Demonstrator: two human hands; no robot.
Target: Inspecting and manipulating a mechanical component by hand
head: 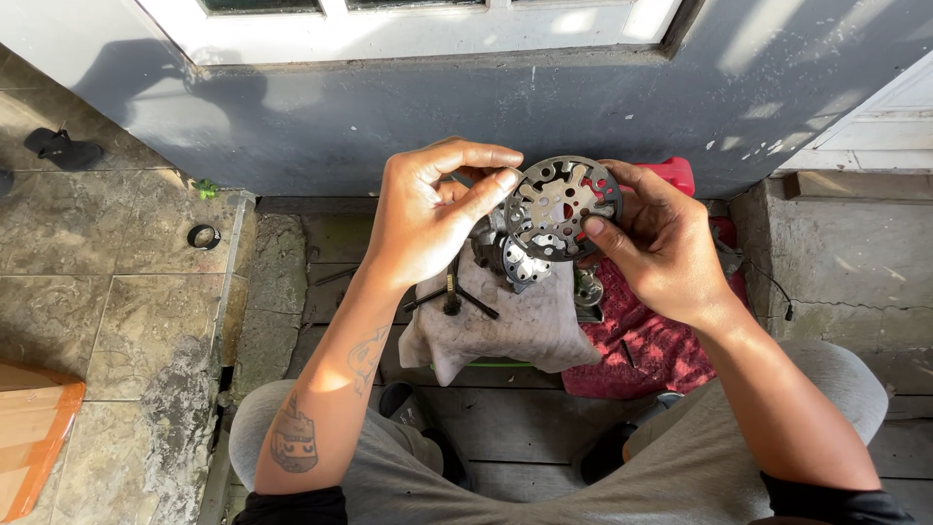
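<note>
A grey painted wall (321, 117) fills the top of the head view, with stone floor tiles (97, 292) to the left and weathered wooden boards (515, 428) running under the person's grey-trousered knees. On the boards lies a red patterned cloth (646, 355), and over its left part a grubby pale rag (515, 326) (stained and bunched into a mound). A red container (675, 172) peeks out behind the right hand, mostly hidden. On the rag sits a metal machine part (520, 261), largely covered by what is held above it, so its shape is hard to make out; a dark pronged tool (452, 292) lies beside it. A small black ring (203, 236) rests on the tiles, well apart.

The left hand (428, 219) and right hand (661, 243) hold a round perforated metal disc (561, 206) between them, just above the rag. The left thumb and forefinger pinch its left rim; the right thumb presses its lower right edge, fingers curled behind. The disc is tilted up, its flat face towards the camera.
</note>
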